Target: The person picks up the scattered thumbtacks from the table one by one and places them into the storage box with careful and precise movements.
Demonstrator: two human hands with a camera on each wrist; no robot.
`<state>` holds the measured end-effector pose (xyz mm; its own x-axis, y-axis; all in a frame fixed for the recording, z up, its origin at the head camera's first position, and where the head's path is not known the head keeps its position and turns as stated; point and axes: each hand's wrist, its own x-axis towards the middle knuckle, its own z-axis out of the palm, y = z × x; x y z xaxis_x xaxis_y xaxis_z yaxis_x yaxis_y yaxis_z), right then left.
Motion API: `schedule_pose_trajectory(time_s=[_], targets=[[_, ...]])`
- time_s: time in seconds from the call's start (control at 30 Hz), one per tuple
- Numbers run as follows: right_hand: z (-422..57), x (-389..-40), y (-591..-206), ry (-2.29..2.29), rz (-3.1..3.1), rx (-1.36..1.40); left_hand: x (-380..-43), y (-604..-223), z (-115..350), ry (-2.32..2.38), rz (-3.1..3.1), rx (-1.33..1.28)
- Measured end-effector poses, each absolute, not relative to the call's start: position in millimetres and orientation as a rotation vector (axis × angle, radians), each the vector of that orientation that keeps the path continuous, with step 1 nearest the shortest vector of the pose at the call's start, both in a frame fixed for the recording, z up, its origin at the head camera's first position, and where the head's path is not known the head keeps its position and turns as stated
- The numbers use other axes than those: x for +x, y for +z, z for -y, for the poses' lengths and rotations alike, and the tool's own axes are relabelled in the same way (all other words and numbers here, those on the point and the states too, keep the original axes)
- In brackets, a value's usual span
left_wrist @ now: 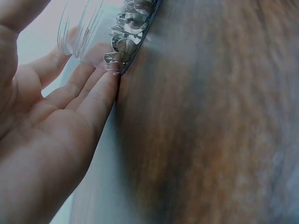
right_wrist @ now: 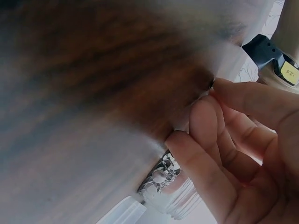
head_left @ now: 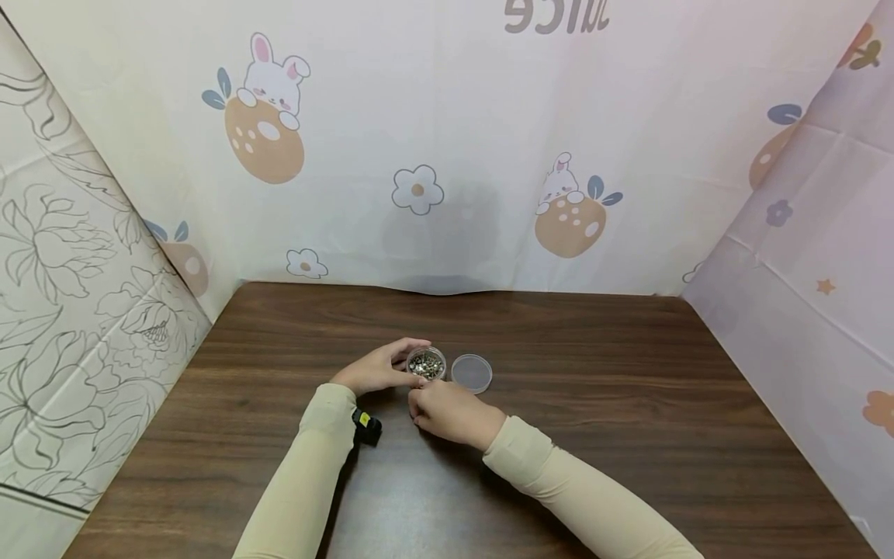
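A small clear round jar (head_left: 426,363) of metal thumbtacks (left_wrist: 125,45) stands upright on the wooden table. My left hand (head_left: 382,368) holds it from the left, thumb on the near side and fingers round the far side. In the left wrist view its fingertips lie along the clear wall, low down. My right hand (head_left: 450,411) is bent down to the table just in front of the jar, fingertips (right_wrist: 175,137) at the wood. Thumb (right_wrist: 222,88) and fingers are curled there; I cannot tell whether a tack is between them.
Right of the jar lies its clear round lid (head_left: 472,373), flat on the dark wooden table (head_left: 594,388). A black wrist camera (head_left: 366,428) with a yellow label is strapped at the left wrist. Printed cloth (head_left: 419,248) hangs behind the table and at both sides.
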<state>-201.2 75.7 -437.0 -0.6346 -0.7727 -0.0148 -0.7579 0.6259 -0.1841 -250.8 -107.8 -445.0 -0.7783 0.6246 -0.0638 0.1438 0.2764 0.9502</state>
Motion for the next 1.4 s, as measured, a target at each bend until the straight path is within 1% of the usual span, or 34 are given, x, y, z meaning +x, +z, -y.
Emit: schedule_pose_trajectory(time_s=[0.47, 0.9, 1.13, 1.4], targets=[[-78, -201, -437, -0.262, -2.749, -1.334, -249, -444, 107, 1.531, -2.100, 0.678], [-81, -202, -436, -0.304, -2.710, -1.337, -263, -471, 109, 1.502, -2.166, 0.658], [-86, -205, -436, -0.420, -2.636, -1.327, -251, -448, 107, 1.534, -2.097, 0.698], [-96, -208, -432, -0.543, -2.609, -1.299, -251, -447, 108, 1.534, -2.091, 0.717]])
